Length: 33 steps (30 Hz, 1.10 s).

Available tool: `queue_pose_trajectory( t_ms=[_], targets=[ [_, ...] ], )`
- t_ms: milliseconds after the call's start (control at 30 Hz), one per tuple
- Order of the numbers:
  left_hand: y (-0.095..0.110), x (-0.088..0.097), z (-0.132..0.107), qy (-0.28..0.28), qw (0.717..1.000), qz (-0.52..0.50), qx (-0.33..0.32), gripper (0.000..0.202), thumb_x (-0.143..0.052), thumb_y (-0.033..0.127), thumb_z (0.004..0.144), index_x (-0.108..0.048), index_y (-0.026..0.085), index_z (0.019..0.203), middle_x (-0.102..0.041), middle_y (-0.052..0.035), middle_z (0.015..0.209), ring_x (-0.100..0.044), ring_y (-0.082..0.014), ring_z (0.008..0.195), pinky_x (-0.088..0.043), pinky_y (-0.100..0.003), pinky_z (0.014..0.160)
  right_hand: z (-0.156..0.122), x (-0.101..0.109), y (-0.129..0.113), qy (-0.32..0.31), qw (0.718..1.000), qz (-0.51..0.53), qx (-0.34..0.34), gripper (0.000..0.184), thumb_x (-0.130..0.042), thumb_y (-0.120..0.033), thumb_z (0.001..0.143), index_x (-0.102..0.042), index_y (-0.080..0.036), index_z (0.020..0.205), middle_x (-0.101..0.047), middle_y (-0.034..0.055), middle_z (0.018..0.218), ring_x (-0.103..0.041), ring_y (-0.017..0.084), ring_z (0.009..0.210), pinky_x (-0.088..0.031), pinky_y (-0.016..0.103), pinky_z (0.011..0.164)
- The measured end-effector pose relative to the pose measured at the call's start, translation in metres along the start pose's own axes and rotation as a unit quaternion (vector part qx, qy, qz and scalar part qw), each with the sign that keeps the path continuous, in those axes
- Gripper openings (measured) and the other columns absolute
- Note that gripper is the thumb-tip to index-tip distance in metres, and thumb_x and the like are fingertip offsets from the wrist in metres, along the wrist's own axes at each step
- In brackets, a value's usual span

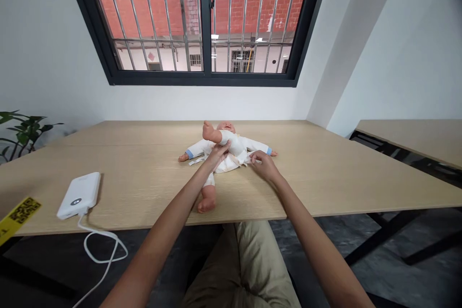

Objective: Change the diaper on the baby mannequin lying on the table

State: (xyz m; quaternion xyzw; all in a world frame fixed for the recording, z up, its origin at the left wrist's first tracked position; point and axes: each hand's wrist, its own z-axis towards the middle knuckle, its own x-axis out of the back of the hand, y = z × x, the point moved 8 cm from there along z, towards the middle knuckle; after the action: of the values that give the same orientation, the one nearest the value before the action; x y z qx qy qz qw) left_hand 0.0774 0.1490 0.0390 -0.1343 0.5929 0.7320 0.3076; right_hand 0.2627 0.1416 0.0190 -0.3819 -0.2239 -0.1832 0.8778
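A baby doll [237, 145] lies on its back on the wooden table, its head toward the window. It wears white clothes with blue cuffs, and its arms are spread out. One leg is lifted and bent across its body; the other points toward me. My left hand [217, 155] holds the raised leg by the thigh, partly hiding the doll's hip. Beneath the hips spreads a white cloth [228, 166], possibly a diaper or part of the garment. At its right edge my right hand [264, 163] pinches the white fabric, with the fingertips partly hidden.
A white power bank [80, 194] lies on the table [144, 183] at left, its white cable [103, 236] hanging over the front edge. A plant [27, 132] is at far left, near a yellow tag [19, 217]. A barred window [207, 79] is ahead; another table [415, 137] stands right.
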Motion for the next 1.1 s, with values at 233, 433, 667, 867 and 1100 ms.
queue_pose_trajectory(
  t_ms=[233,433,667,867,1100],
  targets=[
    [0.002,-0.004,-0.002,-0.034,0.999,-0.003,-0.009,0.042,-0.084,0.034,0.065,-0.069,0.021,0.102,-0.069,-0.0073,0.119,-0.044,-0.0305,0.136,-0.03,-0.044,0.117,-0.002,-0.005,-0.019,-0.029,0.99,-0.108,0.087,0.019,-0.066,-0.014,0.073,-0.075,-0.024,0.086,-0.065,0.0066,0.115,-0.057,0.025,0.112,-0.04,0.04,0.102],
    [0.0,-0.003,0.0,-0.036,0.999,-0.016,-0.009,0.039,-0.085,0.031,0.065,-0.07,0.02,0.1,-0.069,-0.0104,0.119,-0.043,-0.0347,0.135,-0.027,-0.047,0.116,-0.003,-0.012,-0.029,-0.01,0.981,-0.17,0.091,0.01,-0.073,-0.031,0.08,-0.07,-0.021,0.082,-0.064,0.0097,0.109,-0.054,0.027,0.111,-0.043,0.04,0.097],
    [0.002,-0.003,-0.002,-0.034,0.999,0.004,-0.011,0.044,-0.083,0.035,0.067,-0.068,0.021,0.106,-0.067,-0.0093,0.124,-0.039,-0.0355,0.139,-0.03,-0.048,0.116,-0.001,0.005,-0.018,0.025,0.966,-0.247,0.07,0.005,-0.063,-0.019,0.085,-0.069,-0.019,0.087,-0.062,0.012,0.109,-0.051,0.029,0.109,-0.039,0.041,0.096],
    [-0.001,0.0,0.003,-0.045,0.997,0.063,-0.019,0.052,-0.075,0.04,0.074,-0.061,0.023,0.12,-0.062,-0.0069,0.132,-0.043,-0.0325,0.137,-0.036,-0.05,0.114,-0.001,0.036,-0.004,0.135,0.958,-0.251,0.008,0.009,-0.057,-0.022,0.089,-0.065,-0.019,0.094,-0.06,0.0122,0.104,-0.051,0.029,0.1,-0.041,0.04,0.09],
    [-0.001,0.004,0.011,-0.059,0.982,0.169,-0.061,0.055,-0.055,0.049,0.087,-0.05,0.026,0.136,-0.057,-0.0063,0.139,-0.052,-0.0251,0.13,-0.043,-0.049,0.109,0.0,0.04,-0.018,0.16,0.968,-0.19,0.037,0.011,-0.049,-0.022,0.092,-0.059,-0.02,0.088,-0.059,0.009,0.092,-0.053,0.026,0.09,-0.042,0.037,0.083]
  ],
)
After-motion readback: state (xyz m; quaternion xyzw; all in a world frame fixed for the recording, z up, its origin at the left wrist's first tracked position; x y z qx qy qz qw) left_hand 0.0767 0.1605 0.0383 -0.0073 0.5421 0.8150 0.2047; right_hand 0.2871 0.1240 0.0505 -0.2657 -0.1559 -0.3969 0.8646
